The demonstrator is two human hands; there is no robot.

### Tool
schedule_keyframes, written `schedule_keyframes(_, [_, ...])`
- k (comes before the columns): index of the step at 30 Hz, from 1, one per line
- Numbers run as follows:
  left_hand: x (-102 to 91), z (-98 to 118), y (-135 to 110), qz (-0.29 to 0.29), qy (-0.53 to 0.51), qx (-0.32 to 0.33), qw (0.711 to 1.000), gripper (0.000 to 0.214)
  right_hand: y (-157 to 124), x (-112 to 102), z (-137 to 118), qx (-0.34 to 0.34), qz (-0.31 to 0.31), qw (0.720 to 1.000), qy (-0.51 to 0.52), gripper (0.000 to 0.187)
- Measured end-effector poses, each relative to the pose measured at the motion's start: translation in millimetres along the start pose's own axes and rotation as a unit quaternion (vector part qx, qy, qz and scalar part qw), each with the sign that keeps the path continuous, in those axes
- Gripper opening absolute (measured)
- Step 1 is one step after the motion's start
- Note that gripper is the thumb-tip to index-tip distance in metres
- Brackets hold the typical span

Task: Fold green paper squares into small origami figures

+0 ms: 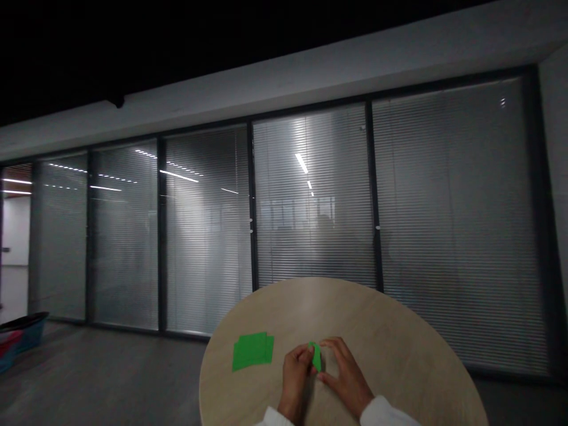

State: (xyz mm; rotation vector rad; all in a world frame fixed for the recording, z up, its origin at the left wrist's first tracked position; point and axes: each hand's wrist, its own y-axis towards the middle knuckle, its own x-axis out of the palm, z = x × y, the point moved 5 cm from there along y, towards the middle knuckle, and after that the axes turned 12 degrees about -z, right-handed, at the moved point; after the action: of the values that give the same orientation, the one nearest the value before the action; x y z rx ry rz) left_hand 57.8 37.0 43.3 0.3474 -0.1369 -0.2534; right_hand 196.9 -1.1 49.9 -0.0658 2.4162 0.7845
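Observation:
A small folded piece of green paper (316, 357) is pinched in my left hand (294, 373), just above the wooden table. My right hand (346, 374) is curved around the paper's right side, thumb and fingers spread apart. Its fingertips come close to the paper's upper and lower ends; whether they touch it I cannot tell. To the left, several flat green paper sheets (252, 350) lie overlapping on the tabletop.
The round wooden table (319, 302) has its curved far edge near a glass partition with blinds (313, 236). A blue and red container (26, 334) stands on the grey floor (119, 373) at the far left.

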Motion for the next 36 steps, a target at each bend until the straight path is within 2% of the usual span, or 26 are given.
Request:
schedule_keyframes(4, [6.0, -4.2, -0.5, -0.037, 0.003, -0.006, 0.999, 0.053, -2.6, 1.0, -12.3, -0.036, -0.051, 0.995, -0.076, 0.044])
schedule_keyframes(11, [8.2, 1.4, -0.3, -0.050, 0.018, -0.003, 0.999, 0.057, -2.6, 1.2, -12.4, -0.043, -0.065, 0.992, -0.094, 0.031])
schedule_keyframes(18, [10.5, -6.6, 0.6, -0.062, 0.016, -0.031, 0.997, 0.065, -2.0, -2.4, -7.9, -0.043, -0.050, 0.995, -0.081, 0.028])
schedule_keyframes(24, [10.6, 3.7, -1.3, -0.061, 0.065, -0.006, 0.996, 0.061, 2.0, 0.3, 3.6, -0.039, -0.043, 0.998, -0.023, 0.025])
schedule_keyframes(29, [8.1, 3.1, 0.0, -0.051, 0.092, 0.020, 0.994, 0.057, 1.9, -1.7, 0.8, -0.034, -0.051, 0.998, 0.001, 0.027])
schedule_keyframes(36, [15.8, -0.9, 0.1, -0.090, 0.108, -0.002, 0.990, 0.062, 0.2, -8.8, 4.0, -0.009, 0.015, 1.000, 0.008, 0.030])
